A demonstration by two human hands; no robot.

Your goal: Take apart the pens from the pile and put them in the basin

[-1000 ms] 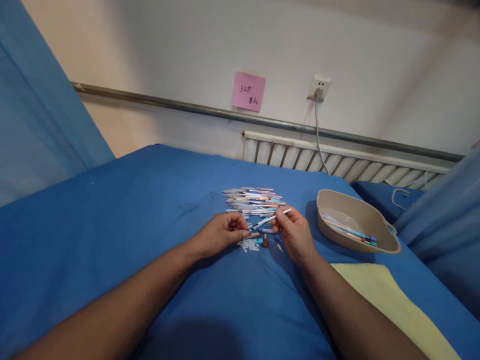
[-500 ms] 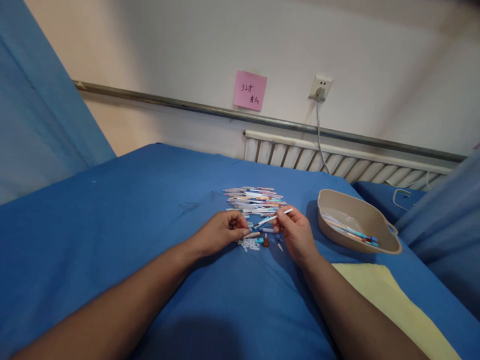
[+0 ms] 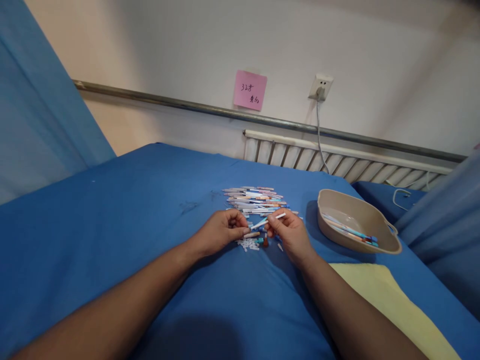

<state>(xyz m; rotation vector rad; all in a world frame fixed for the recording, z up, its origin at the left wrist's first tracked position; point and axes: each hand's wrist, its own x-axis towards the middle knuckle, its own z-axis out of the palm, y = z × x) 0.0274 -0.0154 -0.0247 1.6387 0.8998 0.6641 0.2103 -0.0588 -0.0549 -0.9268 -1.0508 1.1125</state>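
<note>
My right hand [image 3: 290, 236] pinches a thin white pen [image 3: 270, 219] with a blue end, held slanted just above the blue sheet. My left hand [image 3: 221, 231] is closed beside it, fingertips pinched near the pen's lower tip and a small tan piece [image 3: 252, 234]. Just beyond both hands lies a pile of several pastel pens [image 3: 255, 199]. Small white bits and coloured caps [image 3: 253, 243] lie on the sheet between my hands.
A beige oval tray [image 3: 375, 244] holding a few pens sits to the right. A yellow cloth [image 3: 386, 295] lies near my right forearm. Beyond the blue sheet [image 3: 123, 220] stand a radiator [image 3: 337, 160], a wall socket with a cord [image 3: 319, 87] and a pink note [image 3: 249, 90].
My right hand has brought the pen slightly left, closer to my left hand. The left hand has barely moved.
</note>
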